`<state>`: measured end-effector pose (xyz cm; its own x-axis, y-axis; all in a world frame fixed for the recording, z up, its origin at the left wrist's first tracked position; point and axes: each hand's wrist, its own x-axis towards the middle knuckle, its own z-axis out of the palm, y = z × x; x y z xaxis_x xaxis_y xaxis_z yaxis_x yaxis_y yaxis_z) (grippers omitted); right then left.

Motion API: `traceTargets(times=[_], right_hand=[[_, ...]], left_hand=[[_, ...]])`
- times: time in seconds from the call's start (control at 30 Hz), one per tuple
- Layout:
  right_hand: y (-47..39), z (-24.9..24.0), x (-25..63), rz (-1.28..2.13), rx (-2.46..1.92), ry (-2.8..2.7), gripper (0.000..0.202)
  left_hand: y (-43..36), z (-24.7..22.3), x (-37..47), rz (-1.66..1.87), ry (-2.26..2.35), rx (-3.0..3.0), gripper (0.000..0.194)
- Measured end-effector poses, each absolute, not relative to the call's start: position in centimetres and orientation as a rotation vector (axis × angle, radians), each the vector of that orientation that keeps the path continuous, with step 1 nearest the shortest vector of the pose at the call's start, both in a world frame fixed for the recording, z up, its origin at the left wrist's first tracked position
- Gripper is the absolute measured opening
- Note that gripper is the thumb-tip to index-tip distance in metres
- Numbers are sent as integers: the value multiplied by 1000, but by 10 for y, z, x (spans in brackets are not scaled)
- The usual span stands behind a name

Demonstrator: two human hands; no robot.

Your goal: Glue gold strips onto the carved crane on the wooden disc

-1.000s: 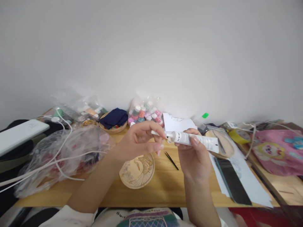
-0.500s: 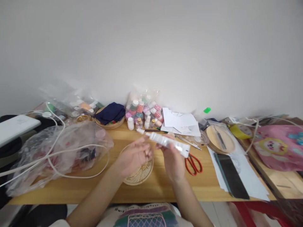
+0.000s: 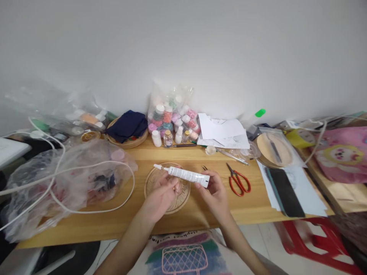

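My right hand (image 3: 214, 191) grips the flat tail end of a white glue tube (image 3: 187, 175) between thumb and fingers. The tube's narrow, capped nozzle points left, and its small print is unreadable. Just below the nozzle end, my left hand (image 3: 163, 194) has its thumb and fingers pinched together. A tiny orange glint shows at those fingertips, too small to name. Beneath my left hand lies a round wooden disc (image 3: 182, 198) with a line pattern, partly covered by the hand. Red-handled scissors (image 3: 239, 181) rest to the right of my right hand.
Small bottles (image 3: 168, 139) and a bag of colourful jars (image 3: 169, 114) stand at the back. White paper (image 3: 223, 131) lies beside them. A crumpled plastic bag (image 3: 86, 183) and white cable (image 3: 94, 164) occupy the left. At right are a phone (image 3: 286, 194) and wooden rounds (image 3: 273, 149).
The glue tube has moved lower and a little left in view, and my left hand has come closer beneath its nozzle. The camera has tilted, so the table appears higher at right.
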<state>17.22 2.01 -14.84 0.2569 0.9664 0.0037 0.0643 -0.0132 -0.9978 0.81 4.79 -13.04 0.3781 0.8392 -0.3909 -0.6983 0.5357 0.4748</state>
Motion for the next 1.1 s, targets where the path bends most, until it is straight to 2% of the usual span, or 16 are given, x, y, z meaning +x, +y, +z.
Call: traceTargets(times=[0.2,0.33,0.57,0.67,0.77,0.93,1.0,1.1], right_hand=[[43,-134,179,708,-1500,-1604,26],[78,-130,174,756,-1427,-1762,26],[130,-143,150,709,-1654,-1917,31],[128,-137,143,628,-1742,-1981,36],[117,-124,148,547,-1829,-2049,40],[90,-112,191,381,-2196,-2097,24],[79,-117,209,428,-2324,-2023,24],[64,-130,228,436,-2276,-1995,28]], left_hand=[[56,-130,-1,1047,651,225,27],[60,-130,-11,1114,677,207,29],[55,-128,-24,1096,708,199,26],[51,-126,-26,1095,691,223,22],[49,-125,-28,1098,705,228,26],[47,-124,-28,1083,707,247,25],[47,-124,-27,1075,704,260,25],[46,-125,-23,1055,701,275,24]])
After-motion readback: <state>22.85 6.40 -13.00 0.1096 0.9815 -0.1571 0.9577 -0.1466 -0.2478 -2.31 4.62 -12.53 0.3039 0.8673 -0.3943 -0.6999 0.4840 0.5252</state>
